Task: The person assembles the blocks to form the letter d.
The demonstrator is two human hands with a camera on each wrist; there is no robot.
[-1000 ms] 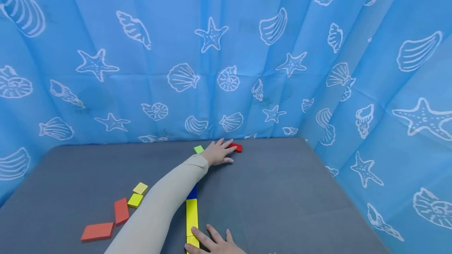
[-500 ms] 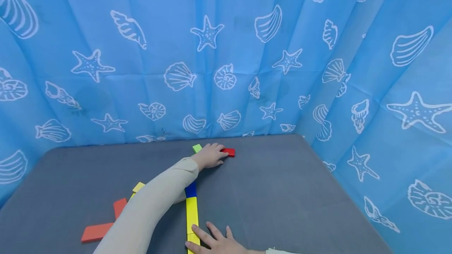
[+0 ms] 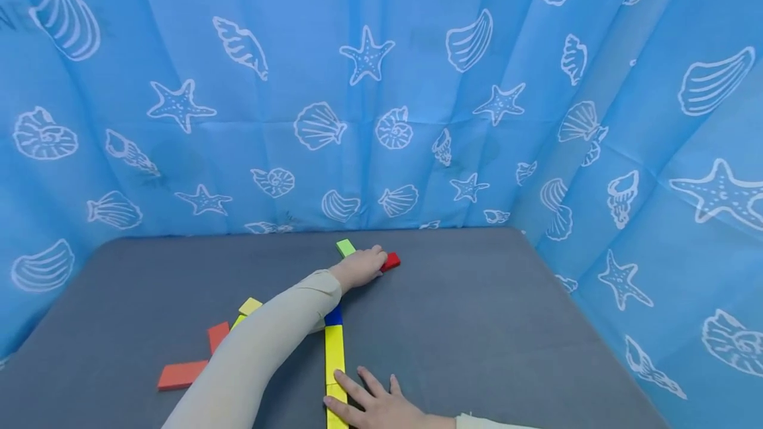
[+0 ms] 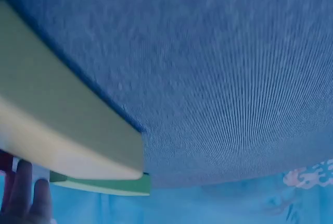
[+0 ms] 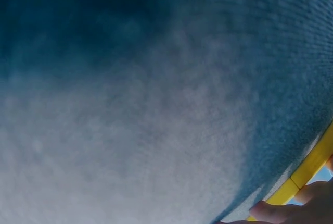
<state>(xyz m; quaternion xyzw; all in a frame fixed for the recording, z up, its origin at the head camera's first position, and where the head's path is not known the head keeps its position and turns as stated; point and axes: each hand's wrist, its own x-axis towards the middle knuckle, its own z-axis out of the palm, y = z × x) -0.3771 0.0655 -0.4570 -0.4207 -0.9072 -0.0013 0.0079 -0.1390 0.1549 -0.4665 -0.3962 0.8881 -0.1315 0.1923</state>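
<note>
In the head view my left hand (image 3: 359, 267) reaches to the far part of the grey table, its fingers curled at the left end of a red block (image 3: 391, 261). A green block (image 3: 345, 247) lies just behind that hand. My forearm crosses a row of blocks, with a blue block (image 3: 334, 316) and a yellow block (image 3: 335, 353) showing beside the sleeve. Nearer me, my right hand (image 3: 381, 409) lies with spread fingers, the tips touching the yellow blocks (image 5: 312, 164) at their joint. The left wrist view shows left fingers (image 4: 23, 195) low at the corner, near the green block (image 4: 127, 185).
To the left lie orange-red blocks (image 3: 181, 375) and a pale yellow block (image 3: 250, 306), partly covered by the left sleeve (image 3: 262, 349). A blue shell-patterned curtain (image 3: 274, 85) hangs along the back and right edges of the grey table (image 3: 477, 323).
My left hand has gone from spread fingers over the red block to curled fingers at it. The red block has shifted left and nearer, and turned slightly. My right hand stays on the yellow blocks.
</note>
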